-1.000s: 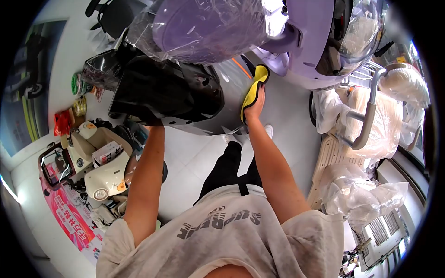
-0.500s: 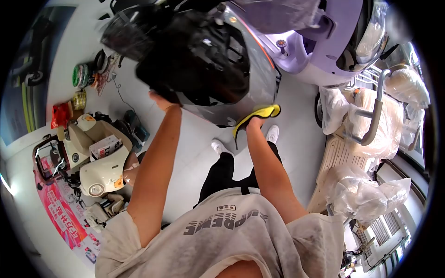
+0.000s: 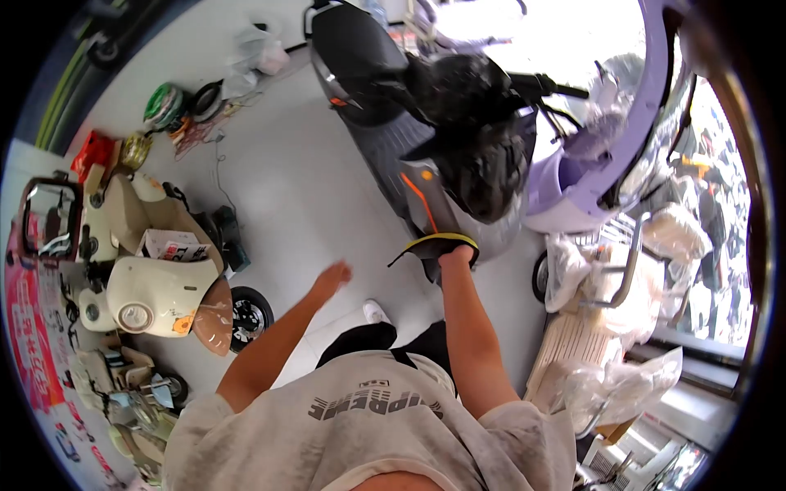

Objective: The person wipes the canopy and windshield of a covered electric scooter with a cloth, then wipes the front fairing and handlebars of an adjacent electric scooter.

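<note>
A dark grey scooter [image 3: 385,151] stands ahead of me, with black plastic over its handlebar area. Low at its near end, my right hand [image 3: 457,255] is on a yellow-and-black curved piece [image 3: 434,240], and its fingers are mostly hidden behind that piece. My left hand [image 3: 333,278] hangs in the air over the grey floor, away from the scooter, blurred, its fingers not clear.
To the left stand a cream scooter [image 3: 155,299] with a box [image 3: 172,245] on it and a black wheel [image 3: 250,317]. On the right are a purple scooter [image 3: 565,184] and a plastic-wrapped vehicle [image 3: 626,286]. Coiled cables [image 3: 164,106] lie by the wall.
My left hand has come off the scooter's front and moved down. My right hand stays at the yellow-and-black piece. The view has shifted, and more of the scooter's seat and the floor shows.
</note>
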### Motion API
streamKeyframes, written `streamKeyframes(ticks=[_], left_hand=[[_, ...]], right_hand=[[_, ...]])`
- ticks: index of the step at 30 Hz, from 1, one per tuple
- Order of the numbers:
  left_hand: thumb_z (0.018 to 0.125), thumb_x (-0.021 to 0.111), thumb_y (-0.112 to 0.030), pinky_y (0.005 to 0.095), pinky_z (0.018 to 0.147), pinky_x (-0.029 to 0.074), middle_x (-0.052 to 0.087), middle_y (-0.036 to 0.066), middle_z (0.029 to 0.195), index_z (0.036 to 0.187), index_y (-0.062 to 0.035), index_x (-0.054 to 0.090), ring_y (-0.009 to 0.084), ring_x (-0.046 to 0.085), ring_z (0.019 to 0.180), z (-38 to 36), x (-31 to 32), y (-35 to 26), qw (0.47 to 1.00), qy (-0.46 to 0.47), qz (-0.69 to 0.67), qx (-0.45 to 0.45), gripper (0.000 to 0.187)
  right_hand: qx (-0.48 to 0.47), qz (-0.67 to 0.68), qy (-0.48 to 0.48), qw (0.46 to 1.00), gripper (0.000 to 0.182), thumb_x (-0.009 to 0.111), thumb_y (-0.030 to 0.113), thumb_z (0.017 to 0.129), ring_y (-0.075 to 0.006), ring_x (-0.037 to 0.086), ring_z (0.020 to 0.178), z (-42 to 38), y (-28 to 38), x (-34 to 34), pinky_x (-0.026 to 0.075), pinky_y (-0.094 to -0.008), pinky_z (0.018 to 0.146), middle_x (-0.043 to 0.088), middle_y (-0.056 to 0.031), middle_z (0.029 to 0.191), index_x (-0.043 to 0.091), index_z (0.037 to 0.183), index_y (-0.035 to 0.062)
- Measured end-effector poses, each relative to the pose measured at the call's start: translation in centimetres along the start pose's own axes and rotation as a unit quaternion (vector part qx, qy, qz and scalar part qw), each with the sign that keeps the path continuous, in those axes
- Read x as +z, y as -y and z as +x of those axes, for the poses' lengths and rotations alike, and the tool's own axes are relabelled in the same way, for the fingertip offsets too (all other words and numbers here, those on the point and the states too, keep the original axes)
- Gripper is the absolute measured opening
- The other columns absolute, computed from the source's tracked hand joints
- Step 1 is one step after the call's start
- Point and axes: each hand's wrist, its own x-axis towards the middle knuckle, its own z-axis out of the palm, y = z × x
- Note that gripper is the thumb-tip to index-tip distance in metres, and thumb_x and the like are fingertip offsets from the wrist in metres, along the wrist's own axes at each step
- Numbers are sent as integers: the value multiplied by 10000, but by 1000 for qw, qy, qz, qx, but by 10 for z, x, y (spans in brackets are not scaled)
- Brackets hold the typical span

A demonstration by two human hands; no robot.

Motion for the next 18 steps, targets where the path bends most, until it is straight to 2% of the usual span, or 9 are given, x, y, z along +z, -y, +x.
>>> streamKeyframes(ticks=[2,3,4,5,6,8,10,14,18], left_hand=[[1045,483,-353,418,799,515,691,130,1009,1226,-41,598,287,653,894,-39,-58,120,949,12,258,178,378],[1008,533,-248,480,830,526,682,185,1035,1275,-21,542,376,653,903,-76,-81,160,847,-43,437,302,351],[1006,534,-239,480,812,534,677,189,1037,1315,8,496,375,657,933,-113,-95,172,862,14,480,165,398],[1041,507,-315,436,782,542,698,164,981,1237,26,565,327,670,863,-142,-110,211,875,-11,446,187,398],[1072,441,-445,400,745,538,714,136,905,1114,19,641,269,666,777,-168,-108,213,990,-43,76,-107,507],[1072,393,-534,375,717,544,705,139,868,1051,22,674,232,659,759,-206,-120,234,980,-56,67,-181,624],[1066,401,-547,369,721,547,704,144,873,1060,14,667,228,648,750,-241,-119,214,973,-98,34,-205,621],[1044,410,-592,390,706,533,723,138,957,1100,-20,646,234,648,779,-250,-125,277,963,-187,-91,-171,621],[991,379,-710,536,772,473,725,113,1030,1220,-117,632,282,653,870,-251,-116,351,930,-221,-174,-237,685]], right_hand=[[63,-23,30,997,514,339,354,1047,-341,595,1244,-35,2,27,498,-502,1065,609,-117,1402,595,1387,66],[111,-30,74,991,542,306,382,1040,-351,587,1265,-82,11,52,492,-545,1062,609,-103,1411,594,1400,99],[111,-37,86,989,542,306,382,1040,-351,587,1265,-87,5,64,492,-545,1062,609,-103,1411,594,1400,99],[107,-53,86,989,537,306,385,1037,-345,587,1273,-90,2,73,490,-554,1058,610,-91,1416,601,1398,120],[102,-68,85,989,533,307,388,1033,-339,586,1281,-86,-1,81,489,-562,1055,610,-78,1421,608,1396,140],[114,-67,119,984,521,308,397,1037,-321,586,1287,-77,-6,99,483,-552,1061,609,-57,1428,622,1385,168],[126,-91,131,979,527,314,425,1043,-315,597,1275,-80,-14,123,486,-545,1061,623,-64,1410,639,1357,155],[174,-31,265,948,551,406,490,1024,-334,618,1241,-93,-27,149,494,-541,1068,657,-105,1354,644,1320,90],[240,14,382,892,510,376,392,1056,-379,559,1319,-141,-42,157,399,-571,1159,598,-155,1428,593,1369,53]])
